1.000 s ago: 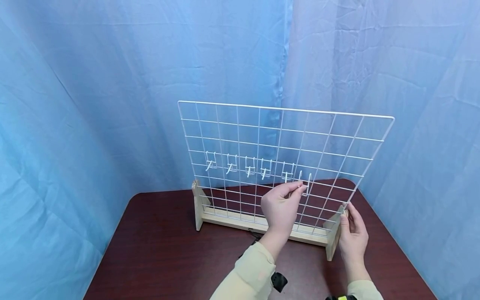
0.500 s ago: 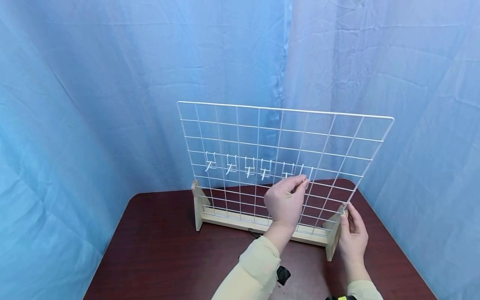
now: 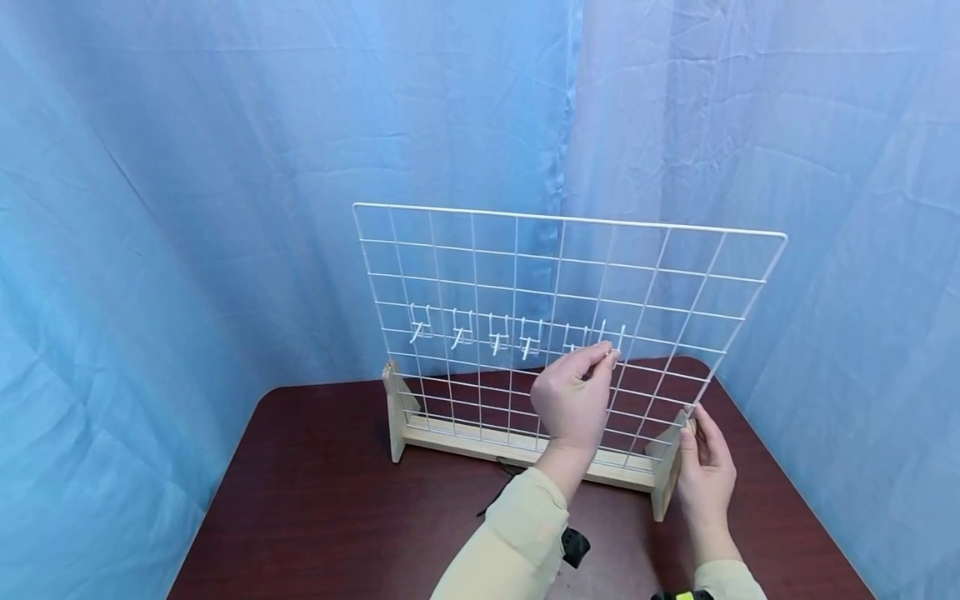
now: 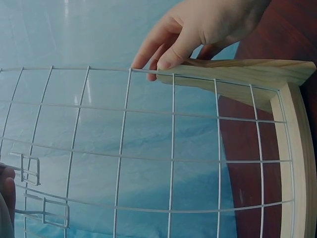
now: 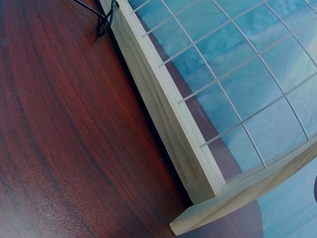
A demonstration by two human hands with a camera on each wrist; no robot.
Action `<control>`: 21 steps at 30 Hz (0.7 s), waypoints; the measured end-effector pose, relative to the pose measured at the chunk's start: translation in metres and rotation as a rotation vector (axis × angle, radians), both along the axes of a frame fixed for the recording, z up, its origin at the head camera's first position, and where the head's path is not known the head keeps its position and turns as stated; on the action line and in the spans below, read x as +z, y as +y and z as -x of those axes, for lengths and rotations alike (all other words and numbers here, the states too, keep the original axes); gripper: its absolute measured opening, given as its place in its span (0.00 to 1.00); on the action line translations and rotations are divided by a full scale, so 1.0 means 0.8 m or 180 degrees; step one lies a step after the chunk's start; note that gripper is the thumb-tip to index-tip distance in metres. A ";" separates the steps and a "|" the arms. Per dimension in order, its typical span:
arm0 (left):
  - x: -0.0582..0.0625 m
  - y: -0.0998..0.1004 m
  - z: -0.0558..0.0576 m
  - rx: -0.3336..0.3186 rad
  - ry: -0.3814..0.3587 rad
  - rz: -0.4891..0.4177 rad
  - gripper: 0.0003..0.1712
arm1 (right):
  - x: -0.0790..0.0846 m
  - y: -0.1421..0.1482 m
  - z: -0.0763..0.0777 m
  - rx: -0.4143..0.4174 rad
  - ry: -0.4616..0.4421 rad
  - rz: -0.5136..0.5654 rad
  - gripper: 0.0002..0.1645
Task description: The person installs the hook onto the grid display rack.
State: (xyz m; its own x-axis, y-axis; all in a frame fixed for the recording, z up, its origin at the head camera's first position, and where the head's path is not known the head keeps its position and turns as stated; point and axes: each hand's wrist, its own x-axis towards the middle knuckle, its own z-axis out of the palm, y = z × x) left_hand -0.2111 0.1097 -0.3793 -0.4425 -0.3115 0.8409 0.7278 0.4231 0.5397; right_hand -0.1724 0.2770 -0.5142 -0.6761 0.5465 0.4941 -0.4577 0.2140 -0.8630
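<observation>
My left hand, in the middle of the head view, pinches the stem of a white wire hook between thumb and fingertips. The hook's two prongs stand up against the white wire grid panel; whether they are over a wire I cannot tell. Several similar hooks hang in a row to its left, the nearest partly hidden by the hand. My right hand grips the right wooden side support where it meets the panel's edge. In the left wrist view that right hand curls over the support.
A wooden crossbar and left side support hold the panel upright on the dark red table. A thin black wire-like thing lies by the crossbar. Blue curtains hang behind and at both sides.
My left hand has raised the hook and moved slightly right, bringing its prongs higher against the panel. The right hand stays in place on the support.
</observation>
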 end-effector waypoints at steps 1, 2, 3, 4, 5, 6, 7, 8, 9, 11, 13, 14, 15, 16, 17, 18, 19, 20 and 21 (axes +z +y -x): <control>0.000 0.000 0.000 0.0027 -0.0020 0.0012 0.04 | 0.000 0.000 0.000 -0.0002 -0.0006 -0.0002 0.25; 0.000 0.001 0.001 0.0056 -0.0033 0.0034 0.04 | 0.000 0.000 0.000 -0.0001 -0.0007 0.0000 0.25; 0.000 0.001 0.001 0.0102 -0.0046 0.0071 0.04 | 0.001 0.000 0.000 -0.0008 -0.0012 -0.0010 0.25; -0.001 0.002 0.002 0.0150 -0.0063 0.0104 0.04 | 0.001 -0.001 0.000 -0.0016 -0.0019 -0.0019 0.25; -0.001 0.002 0.002 0.0184 -0.0075 0.0126 0.04 | 0.001 -0.001 0.000 -0.0025 -0.0023 -0.0032 0.25; -0.001 0.002 0.001 0.0205 -0.0088 0.0141 0.04 | 0.001 -0.001 -0.001 -0.0034 -0.0027 -0.0041 0.25; -0.002 0.002 0.001 0.0223 -0.0108 0.0155 0.04 | 0.001 -0.001 -0.001 -0.0037 -0.0030 -0.0037 0.25; -0.002 0.002 0.001 0.0239 -0.0121 0.0173 0.04 | 0.001 -0.001 -0.001 -0.0044 -0.0039 -0.0042 0.24; -0.002 0.002 0.001 0.0261 -0.0128 0.0197 0.04 | 0.001 -0.001 -0.001 -0.0047 -0.0049 -0.0038 0.25; -0.003 0.002 0.001 0.0277 -0.0151 0.0227 0.04 | 0.001 -0.001 -0.001 -0.0034 -0.0044 -0.0023 0.25; -0.004 0.001 0.001 0.0291 -0.0150 0.0301 0.04 | 0.001 0.000 0.000 -0.0015 -0.0028 -0.0002 0.25; -0.005 0.001 0.001 0.0334 -0.0122 0.0372 0.05 | 0.001 0.000 0.000 -0.0005 -0.0019 0.0005 0.25; -0.006 0.001 0.002 0.0378 -0.0089 0.0448 0.05 | 0.001 0.000 0.000 0.0007 -0.0004 0.0012 0.25; -0.007 0.000 0.002 0.0395 -0.0068 0.0497 0.06 | 0.001 0.000 0.000 0.0010 0.0008 0.0008 0.25; -0.008 -0.001 0.002 0.0408 -0.0042 0.0553 0.07 | 0.001 0.000 0.000 0.0010 0.0009 0.0007 0.25; -0.010 -0.001 0.002 0.0427 -0.0011 0.0613 0.07 | 0.000 0.000 0.000 0.0007 0.0012 0.0008 0.25; -0.011 -0.002 0.002 0.0451 0.0013 0.0671 0.08 | 0.000 0.000 0.000 0.0002 0.0008 0.0006 0.25; -0.012 -0.002 0.002 0.0452 0.0033 0.0706 0.08 | 0.000 0.000 0.001 -0.0003 0.0001 0.0006 0.25; -0.013 -0.003 0.001 0.0424 0.0031 0.0723 0.09 | 0.000 0.000 0.001 -0.0007 -0.0004 0.0010 0.25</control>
